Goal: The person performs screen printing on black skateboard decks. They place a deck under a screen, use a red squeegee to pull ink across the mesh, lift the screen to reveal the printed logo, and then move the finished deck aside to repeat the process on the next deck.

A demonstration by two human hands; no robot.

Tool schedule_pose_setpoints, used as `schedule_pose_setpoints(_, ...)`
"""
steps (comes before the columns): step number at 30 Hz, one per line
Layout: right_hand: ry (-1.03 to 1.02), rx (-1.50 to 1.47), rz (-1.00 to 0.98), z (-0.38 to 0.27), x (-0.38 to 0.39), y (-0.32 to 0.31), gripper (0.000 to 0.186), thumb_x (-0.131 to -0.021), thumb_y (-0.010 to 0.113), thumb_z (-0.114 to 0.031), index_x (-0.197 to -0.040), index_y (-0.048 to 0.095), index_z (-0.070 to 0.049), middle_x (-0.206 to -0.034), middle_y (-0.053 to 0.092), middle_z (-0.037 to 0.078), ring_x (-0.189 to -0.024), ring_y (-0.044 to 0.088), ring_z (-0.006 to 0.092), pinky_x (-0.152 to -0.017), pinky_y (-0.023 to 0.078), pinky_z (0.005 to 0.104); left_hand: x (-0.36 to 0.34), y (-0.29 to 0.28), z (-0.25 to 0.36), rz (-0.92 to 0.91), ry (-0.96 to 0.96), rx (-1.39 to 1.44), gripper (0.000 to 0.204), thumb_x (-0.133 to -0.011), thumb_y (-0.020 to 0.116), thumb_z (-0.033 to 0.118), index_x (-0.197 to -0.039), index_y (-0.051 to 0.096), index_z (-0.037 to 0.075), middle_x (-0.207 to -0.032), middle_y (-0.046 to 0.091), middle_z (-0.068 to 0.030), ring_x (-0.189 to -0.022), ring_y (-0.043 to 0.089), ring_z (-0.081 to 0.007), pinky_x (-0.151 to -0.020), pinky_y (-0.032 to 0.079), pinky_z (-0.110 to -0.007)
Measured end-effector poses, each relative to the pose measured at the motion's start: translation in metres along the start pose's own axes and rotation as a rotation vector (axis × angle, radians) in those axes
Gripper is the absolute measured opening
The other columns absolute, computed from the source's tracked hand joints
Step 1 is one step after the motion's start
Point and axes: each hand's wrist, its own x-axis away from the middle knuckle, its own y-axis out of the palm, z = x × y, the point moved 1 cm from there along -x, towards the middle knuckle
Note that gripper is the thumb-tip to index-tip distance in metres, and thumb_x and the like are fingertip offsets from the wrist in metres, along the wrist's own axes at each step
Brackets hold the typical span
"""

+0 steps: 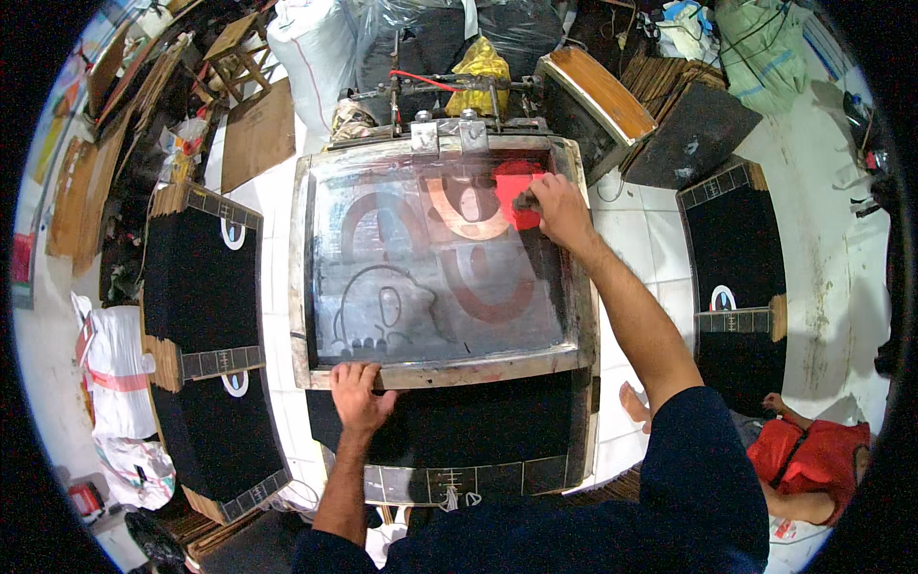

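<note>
A printing screen (440, 365) in a worn frame, showing faint curved shapes, lies over a black board (430, 421). A patch of red ink (513, 182) lies on the mesh at the upper right. My right hand (564, 210) is closed on a dark squeegee (526, 199) at that patch. My left hand (358, 397) rests on the frame's near bar, fingers curled over it. Metal clamps (426, 139) hold the screen's far side.
Black boards with white shapes stand left (206, 277) and right (736, 249). A person in red (803, 459) is at the lower right. Cardboard (258, 134), white sacks (301, 48) and a wood-topped box (593, 96) surround the station on a tiled floor.
</note>
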Motion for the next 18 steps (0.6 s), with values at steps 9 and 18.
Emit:
schedule_pose_setpoints(9, 0.063, -0.134, -0.215, 0.015, -0.014, -0.008, 0.037, -0.078, 0.070, -0.002, -0.114, 0.064, -0.008, -0.101, 0.069, 0.017, -0.103, 0.065, 0.0388, -0.091, 0.051, 0.0513, -0.016, -0.034, 0.014, -0.036, 0.065, 0.042, 0.047, -0.058, 0.089, 0.026, -0.097, 0.070, 0.008, -0.090, 0.060, -0.0085, -0.091, 0.056, -0.0319, -0.087, 0.042, -0.046)
schedule_pose_setpoints(18, 0.192, -0.008, -0.213, 0.062, -0.099, 0.033, 0.057, -0.081, 0.076, -0.013, -0.135, 0.059, -0.013, -0.120, 0.065, 0.017, -0.113, 0.063, 0.0396, -0.093, 0.053, 0.0511, -0.014, -0.041, 0.022, -0.047, 0.000, 0.062, 0.051, -0.060, 0.092, 0.034, -0.097, 0.073, 0.005, -0.089, 0.062, -0.0086, -0.090, 0.056, -0.0311, -0.088, 0.041, -0.045)
